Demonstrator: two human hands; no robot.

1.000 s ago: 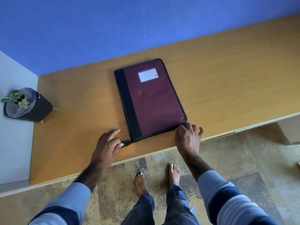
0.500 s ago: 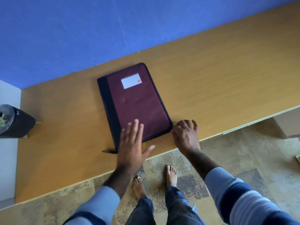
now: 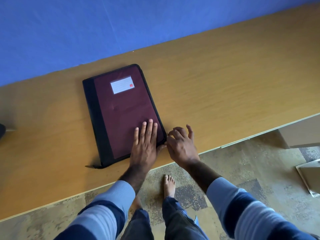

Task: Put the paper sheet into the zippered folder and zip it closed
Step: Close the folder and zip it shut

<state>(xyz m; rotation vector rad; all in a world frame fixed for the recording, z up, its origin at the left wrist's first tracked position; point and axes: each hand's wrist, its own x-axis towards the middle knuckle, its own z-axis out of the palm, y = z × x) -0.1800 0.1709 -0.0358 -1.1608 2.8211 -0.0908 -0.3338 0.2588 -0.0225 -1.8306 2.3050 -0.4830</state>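
A maroon zippered folder (image 3: 121,110) with a black spine and a white label lies shut on the wooden table (image 3: 225,84), close to the front edge. Its zipper pull (image 3: 90,166) sticks out at the near left corner. My left hand (image 3: 144,144) lies flat on the folder's near right part, fingers straight. My right hand (image 3: 181,146) sits just right of that corner with fingers loosely curled and the thumb at the folder's edge; I see nothing held in it. No paper sheet is in view.
A blue wall runs behind the table. A dark pot (image 3: 2,130) shows at the far left edge. A cardboard box (image 3: 303,132) stands under the table at right, with a flat board (image 3: 311,179) on the floor. My bare feet stand below the table edge.
My left hand left the zipper pull at the near left corner, swung right and came down flat on the folder. The right hand stayed at the near right corner. The view shifted.
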